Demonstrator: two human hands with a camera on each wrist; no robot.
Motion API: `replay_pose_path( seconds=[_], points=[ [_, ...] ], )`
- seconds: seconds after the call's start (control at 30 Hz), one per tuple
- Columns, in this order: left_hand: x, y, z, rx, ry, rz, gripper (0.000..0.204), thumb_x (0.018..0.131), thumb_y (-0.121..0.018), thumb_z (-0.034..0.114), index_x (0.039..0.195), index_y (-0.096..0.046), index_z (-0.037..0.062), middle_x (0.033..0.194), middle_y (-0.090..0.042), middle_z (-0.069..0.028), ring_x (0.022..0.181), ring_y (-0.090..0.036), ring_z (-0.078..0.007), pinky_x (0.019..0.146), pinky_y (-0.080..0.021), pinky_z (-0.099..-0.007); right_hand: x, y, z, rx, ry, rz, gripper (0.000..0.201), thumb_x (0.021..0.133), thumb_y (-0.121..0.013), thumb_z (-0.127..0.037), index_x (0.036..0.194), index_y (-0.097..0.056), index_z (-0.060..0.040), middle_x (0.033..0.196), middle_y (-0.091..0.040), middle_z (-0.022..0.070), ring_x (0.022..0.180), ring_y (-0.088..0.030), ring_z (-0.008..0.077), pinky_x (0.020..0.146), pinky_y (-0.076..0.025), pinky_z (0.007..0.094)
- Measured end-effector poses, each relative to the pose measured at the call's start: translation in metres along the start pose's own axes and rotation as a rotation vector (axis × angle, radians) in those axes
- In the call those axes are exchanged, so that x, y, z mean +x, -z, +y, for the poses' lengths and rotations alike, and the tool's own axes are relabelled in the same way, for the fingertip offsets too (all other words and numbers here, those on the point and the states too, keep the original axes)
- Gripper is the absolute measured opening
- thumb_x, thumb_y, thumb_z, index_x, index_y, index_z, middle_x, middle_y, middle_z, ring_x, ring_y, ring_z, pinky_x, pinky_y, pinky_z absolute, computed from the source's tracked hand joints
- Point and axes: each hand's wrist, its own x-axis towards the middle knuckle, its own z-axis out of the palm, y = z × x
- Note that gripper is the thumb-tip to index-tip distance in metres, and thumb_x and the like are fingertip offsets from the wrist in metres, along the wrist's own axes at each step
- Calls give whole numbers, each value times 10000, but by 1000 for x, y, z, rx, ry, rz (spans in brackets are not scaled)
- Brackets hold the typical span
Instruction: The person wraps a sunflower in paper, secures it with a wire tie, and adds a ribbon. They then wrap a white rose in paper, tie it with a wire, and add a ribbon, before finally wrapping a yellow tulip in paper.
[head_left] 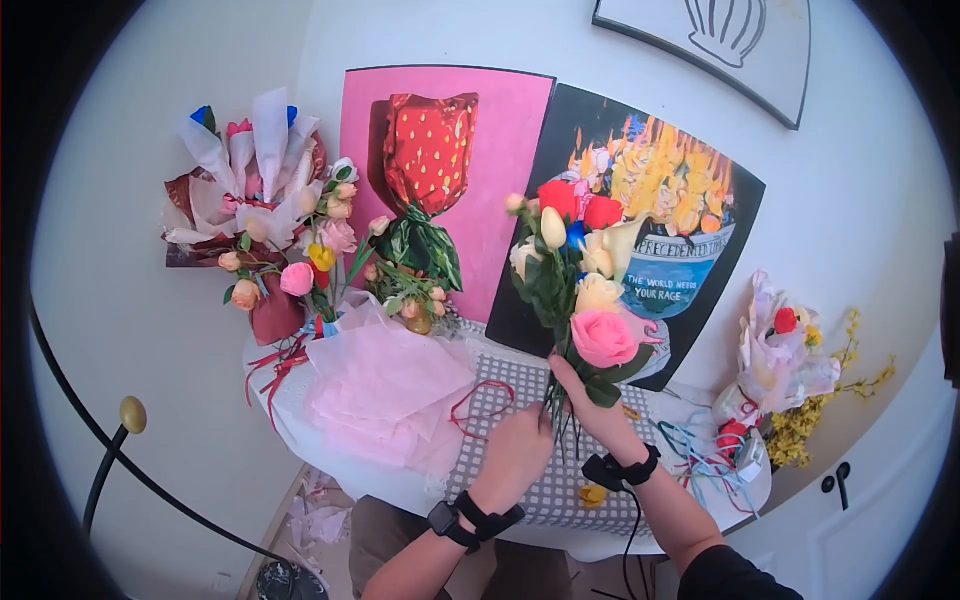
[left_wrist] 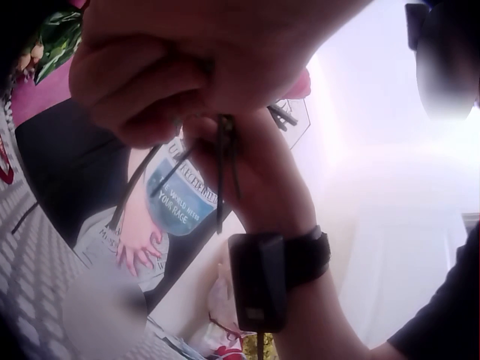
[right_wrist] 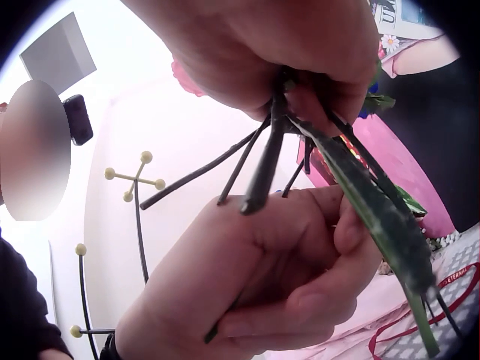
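A bouquet of artificial flowers stands upright above the table's front half. Its large pink rose [head_left: 605, 338] is lowest, with red roses, cream blooms and a white calla lily [head_left: 622, 245] above. My right hand [head_left: 592, 405] grips the gathered stems just under the leaves. Below that grip the dark stems [right_wrist: 262, 176] fan out, their cut ends loose. My left hand [head_left: 515, 455] is close beside the lower stems, fingers curled around a stem [right_wrist: 213, 333] whose end pokes out at the palm. The stems inside the right fist are hidden.
Pink wrapping paper [head_left: 385, 385] lies left on the white table, beside a grey checked cloth [head_left: 560, 490] with a red ribbon [head_left: 470, 400]. Wrapped bouquets [head_left: 250, 180] stand at the back left, another [head_left: 780, 350] at right near loose ribbons [head_left: 700, 455]. Two posters [head_left: 520, 250] lean behind.
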Motion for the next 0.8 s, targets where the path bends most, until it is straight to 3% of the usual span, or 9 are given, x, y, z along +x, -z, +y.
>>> replay_pose_path(
  seconds=[0.1,0.13,0.23,0.3,0.37,0.43,0.53,0.67,0.8],
  points=[
    [0,-2,8,-151,42,40,202,971,-498,140,1024,-621,-12,817,-664,-293,834,-650,-500,755,-484,-570,4,4,12,-32,193,99,203,1007,-680,-186,1151,-688,-43,912,-661,-10,686,-561,77,593,-444,268],
    [1,-2,10,-283,72,48,194,974,-500,130,1037,-619,-10,815,-660,-298,840,-651,-500,758,-480,-583,2,6,6,-34,191,100,203,1007,-680,-186,1151,-688,-43,912,-661,-10,686,-561,77,593,-444,268],
    [5,-10,10,-219,3,87,178,962,-496,97,1043,-611,-12,775,-647,-288,785,-656,-490,711,-489,-577,-1,11,-5,-35,40,74,207,988,-702,-156,1129,-676,-7,982,-684,28,829,-621,98,705,-504,281],
    [6,-20,13,-149,-67,124,167,942,-512,92,1022,-613,-13,753,-648,-268,752,-669,-456,670,-492,-535,6,18,12,-93,416,-52,239,974,-717,-153,1150,-660,-1,1019,-697,51,938,-641,124,795,-521,294],
    [7,-22,17,-77,-145,157,156,922,-529,87,1002,-616,-14,731,-649,-248,719,-682,-422,629,-494,-493,3,25,12,-83,326,-99,257,964,-723,-142,1168,-651,-3,1043,-698,62,946,-648,144,809,-523,305],
    [5,-18,23,-14,-148,129,197,939,-593,174,1022,-632,0,700,-657,-198,671,-690,-385,602,-506,-463,2,35,14,-74,236,-142,278,954,-730,-131,1185,-642,-5,1067,-700,73,955,-654,164,823,-525,315],
    [2,7,32,-40,-76,-68,290,946,-650,288,1033,-659,11,706,-681,-168,672,-694,-374,621,-523,-450,10,50,13,-202,390,-146,321,927,-739,-92,1214,-625,-3,1104,-689,108,981,-659,208,849,-522,337],
    [-1,15,11,29,-149,-120,324,945,-679,349,1001,-677,30,661,-674,-126,653,-695,-359,623,-528,-443,20,69,-3,-325,453,-248,481,913,-727,-59,1342,-522,13,1141,-663,154,977,-654,280,876,-511,366],
    [1,16,-48,302,-119,-39,289,883,-741,276,1028,-696,30,849,-695,-160,794,-707,-361,716,-552,-459,49,100,18,-689,630,-247,597,907,-708,-62,1429,-423,-12,1084,-666,233,984,-668,371,834,-521,397]
  ],
)
